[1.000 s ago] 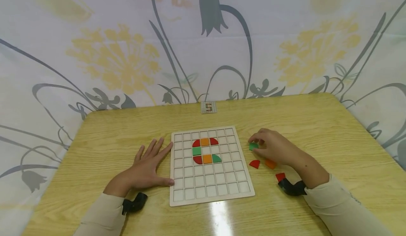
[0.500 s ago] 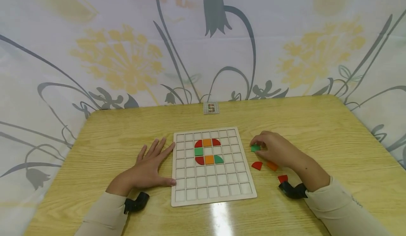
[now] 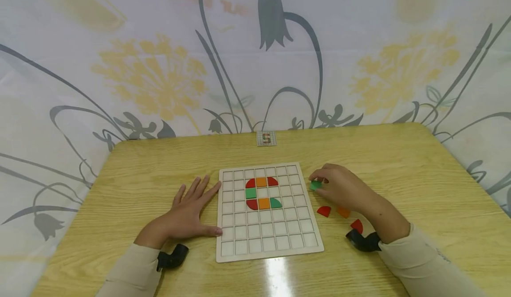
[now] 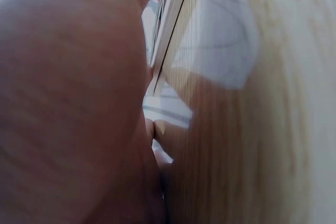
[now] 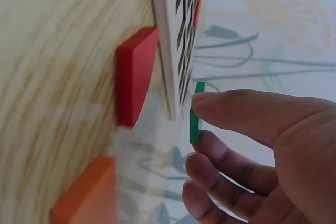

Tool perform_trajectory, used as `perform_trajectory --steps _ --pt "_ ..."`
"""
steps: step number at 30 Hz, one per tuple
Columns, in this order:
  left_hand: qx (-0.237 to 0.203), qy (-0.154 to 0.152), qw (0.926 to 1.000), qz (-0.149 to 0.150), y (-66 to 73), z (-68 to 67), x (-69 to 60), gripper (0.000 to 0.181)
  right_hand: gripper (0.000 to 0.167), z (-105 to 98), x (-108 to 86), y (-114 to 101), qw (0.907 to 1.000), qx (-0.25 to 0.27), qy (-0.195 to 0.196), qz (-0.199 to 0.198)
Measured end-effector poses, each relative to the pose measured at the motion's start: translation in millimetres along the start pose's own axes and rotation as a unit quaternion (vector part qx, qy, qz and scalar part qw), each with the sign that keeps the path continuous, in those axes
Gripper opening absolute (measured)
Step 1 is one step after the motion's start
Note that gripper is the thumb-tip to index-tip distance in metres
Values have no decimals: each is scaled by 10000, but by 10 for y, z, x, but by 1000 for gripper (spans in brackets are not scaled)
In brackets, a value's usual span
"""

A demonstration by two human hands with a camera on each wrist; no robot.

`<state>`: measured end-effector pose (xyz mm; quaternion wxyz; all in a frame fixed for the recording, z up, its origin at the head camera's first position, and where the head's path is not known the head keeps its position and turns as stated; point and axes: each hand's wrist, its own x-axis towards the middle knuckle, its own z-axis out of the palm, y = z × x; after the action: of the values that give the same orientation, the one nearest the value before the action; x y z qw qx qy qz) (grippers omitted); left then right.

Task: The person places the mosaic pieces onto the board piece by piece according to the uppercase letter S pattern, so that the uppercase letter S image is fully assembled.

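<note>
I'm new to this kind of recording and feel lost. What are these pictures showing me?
There is no machine: you see a person's bare left hand and right hand. The wide picture comes from a camera on the head; the two close, tilted ones come from wrist cameras.

On the wooden table lies a pale gridded board holding seven red, orange and green tiles. Two red tiles and an orange tile lie loose to its right, and a small patterned card lies beyond it.

The left hand is spread at the board's left edge; the right hand pinches a green tile, raised off the table.
</note>
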<state>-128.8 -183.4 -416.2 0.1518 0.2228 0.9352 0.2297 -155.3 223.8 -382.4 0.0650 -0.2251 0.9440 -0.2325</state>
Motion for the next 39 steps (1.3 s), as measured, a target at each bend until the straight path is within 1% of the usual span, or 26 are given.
perform_trajectory --steps 3,6,10,13,16,19,21,29,34,39 --pt "-20 -48 10000 5 3 21 -1 114 24 25 2 -92 10000 14 53 14" --pt "-9 -32 10000 22 6 21 5 113 25 49 23 -206 9998 57 195 -61" --pt "72 7 10000 -18 2 5 15 114 28 77 63 -374 9988 135 386 -286" --pt "54 -6 10000 5 -2 1 22 114 30 106 63 -472 9976 161 499 -461" --pt "7 -29 10000 29 -8 6 13 113 30 168 46 -531 9955 204 649 -664" --pt "64 -51 10000 -17 -22 8 3 114 31 240 40 -585 9929 241 801 -846" --pt "74 -44 10000 -29 -26 6 0 114 31 283 38 -617 9920 235 853 -897" --pt "-5 -55 10000 16 -11 -4 -9 114 30 396 4 -690 9914 371 673 -1058" --pt "33 -16 10000 -5 -25 -2 -1 114 28 420 22 -700 9925 301 558 -1049" --pt "-12 -40 10000 -35 -22 2 -4 115 26 444 22 -687 9934 255 342 -1066"
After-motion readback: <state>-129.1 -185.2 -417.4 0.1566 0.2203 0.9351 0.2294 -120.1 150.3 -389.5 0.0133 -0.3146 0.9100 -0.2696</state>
